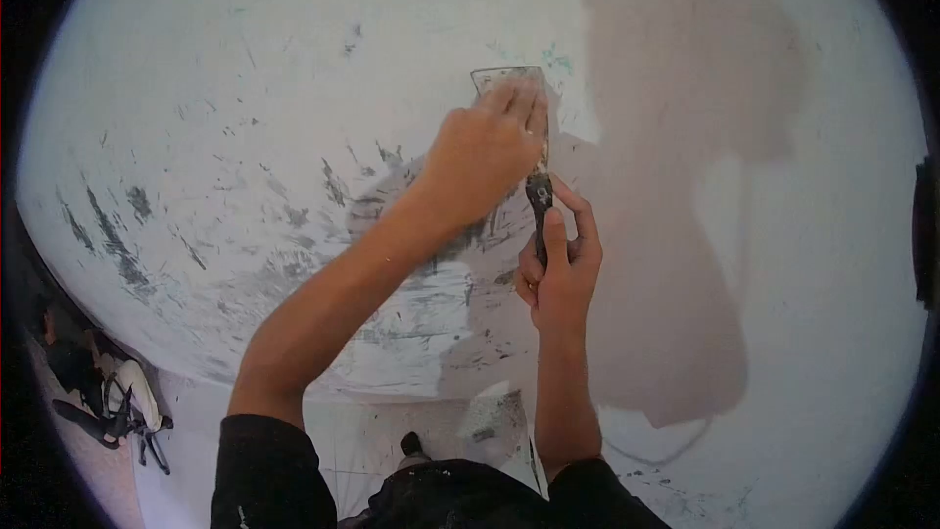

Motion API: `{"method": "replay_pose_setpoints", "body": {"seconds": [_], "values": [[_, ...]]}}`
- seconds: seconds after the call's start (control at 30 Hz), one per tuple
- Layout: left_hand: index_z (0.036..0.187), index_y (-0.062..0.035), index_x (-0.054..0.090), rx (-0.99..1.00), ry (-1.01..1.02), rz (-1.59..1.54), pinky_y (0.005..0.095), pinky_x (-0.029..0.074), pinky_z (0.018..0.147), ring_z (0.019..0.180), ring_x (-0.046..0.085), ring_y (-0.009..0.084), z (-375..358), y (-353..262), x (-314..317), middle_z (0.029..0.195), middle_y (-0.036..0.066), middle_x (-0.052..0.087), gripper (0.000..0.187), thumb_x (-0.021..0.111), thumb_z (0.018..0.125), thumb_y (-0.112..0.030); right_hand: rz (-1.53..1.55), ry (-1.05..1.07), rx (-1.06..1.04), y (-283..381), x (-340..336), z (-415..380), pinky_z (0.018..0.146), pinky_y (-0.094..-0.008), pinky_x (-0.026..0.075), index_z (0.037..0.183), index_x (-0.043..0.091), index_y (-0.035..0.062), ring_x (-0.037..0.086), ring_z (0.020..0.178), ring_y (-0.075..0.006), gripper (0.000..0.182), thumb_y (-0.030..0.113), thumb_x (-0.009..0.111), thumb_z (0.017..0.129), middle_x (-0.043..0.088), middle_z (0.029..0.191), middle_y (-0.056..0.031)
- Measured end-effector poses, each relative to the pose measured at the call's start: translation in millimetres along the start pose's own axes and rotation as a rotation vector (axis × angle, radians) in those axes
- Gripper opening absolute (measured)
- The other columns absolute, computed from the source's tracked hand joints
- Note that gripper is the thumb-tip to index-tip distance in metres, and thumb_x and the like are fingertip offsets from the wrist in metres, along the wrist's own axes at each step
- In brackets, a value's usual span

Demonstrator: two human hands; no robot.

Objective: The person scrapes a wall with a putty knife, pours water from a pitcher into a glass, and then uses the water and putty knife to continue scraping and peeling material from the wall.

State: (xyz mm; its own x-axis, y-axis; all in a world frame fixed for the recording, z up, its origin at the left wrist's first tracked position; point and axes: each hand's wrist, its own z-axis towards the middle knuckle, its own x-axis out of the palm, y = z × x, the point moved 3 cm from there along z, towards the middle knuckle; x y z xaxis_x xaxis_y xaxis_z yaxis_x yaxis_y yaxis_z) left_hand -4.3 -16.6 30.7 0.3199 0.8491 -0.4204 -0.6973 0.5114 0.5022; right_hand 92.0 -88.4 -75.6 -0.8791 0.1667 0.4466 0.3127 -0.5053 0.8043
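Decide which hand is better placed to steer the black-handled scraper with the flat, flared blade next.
Probably the right: the right hand grips the black handle, while the left hand lies over the flared blade.

White wall, dark grey smears heaviest low and left, faint green flecks higher up; broad brownish shadow over the right half, otherwise dim, cool light; pale floor with thin straight lines below; dark strip at far right edge.
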Motion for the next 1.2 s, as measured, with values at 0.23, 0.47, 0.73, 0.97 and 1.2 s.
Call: {"method": "replay_pose_setpoints", "body": {"seconds": [0.23,0.47,0.73,0.97,1.2], "values": [[0.128,0.0003,0.062,0.022,0.001,-0.002,0.0286,0.062,0.068,0.121,0.061,0.0208,-8.0,2.0,2.2,0.133,0.009,0.064,0.046,0.065,0.083,-0.009,-0.095,-0.001,-0.034,2.2,6.8,-1.0,0.034,-0.0235,0.025,0.132,0.057,0.0093,0.029,0.040,-0.0040,0.033,0.029,0.053,0.107,0.038,0.052,0.0058],[0.132,-0.0005,0.059,-0.016,-0.017,0.054,0.0292,0.063,0.069,0.123,0.060,0.0205,1.7,2.7,3.1,0.136,0.009,0.063,0.049,0.064,0.084,-0.008,-0.186,0.041,-0.063,9.5,2.3,5.0,0.035,-0.0242,0.026,0.131,0.058,0.0099,0.031,0.040,-0.0037,0.031,0.028,0.053,0.107,0.041,0.053,0.0053],[0.133,-0.0003,0.059,-0.032,-0.081,0.123,0.0279,0.062,0.065,0.115,0.063,0.0189,17.8,4.7,9.1,0.135,0.011,0.063,0.051,0.065,0.084,-0.010,-0.120,-0.030,-0.087,13.0,14.3,12.4,0.035,-0.0236,0.024,0.133,0.057,0.0081,0.029,0.042,-0.0035,0.032,0.025,0.053,0.107,0.038,0.055,0.0058],[0.132,0.0005,0.060,0.057,-0.071,0.128,0.0265,0.061,0.061,0.114,0.062,0.0205,14.3,-4.2,16.1,0.131,0.011,0.063,0.052,0.067,0.082,-0.011,-0.141,-0.027,-0.083,8.9,3.9,8.9,0.034,-0.0234,0.022,0.132,0.058,0.0081,0.024,0.041,-0.0035,0.035,0.032,0.053,0.107,0.032,0.051,0.0073],[0.130,0.0033,0.059,0.036,-0.117,0.144,0.0269,0.060,0.059,0.111,0.061,0.0197,14.6,3.7,16.1,0.129,0.011,0.064,0.052,0.067,0.081,-0.011,-0.099,0.013,-0.044,7.6,10.3,11.3,0.034,-0.0248,0.027,0.133,0.056,0.0091,0.034,0.041,-0.0040,0.030,0.025,0.051,0.108,0.045,0.055,0.0042]]}}
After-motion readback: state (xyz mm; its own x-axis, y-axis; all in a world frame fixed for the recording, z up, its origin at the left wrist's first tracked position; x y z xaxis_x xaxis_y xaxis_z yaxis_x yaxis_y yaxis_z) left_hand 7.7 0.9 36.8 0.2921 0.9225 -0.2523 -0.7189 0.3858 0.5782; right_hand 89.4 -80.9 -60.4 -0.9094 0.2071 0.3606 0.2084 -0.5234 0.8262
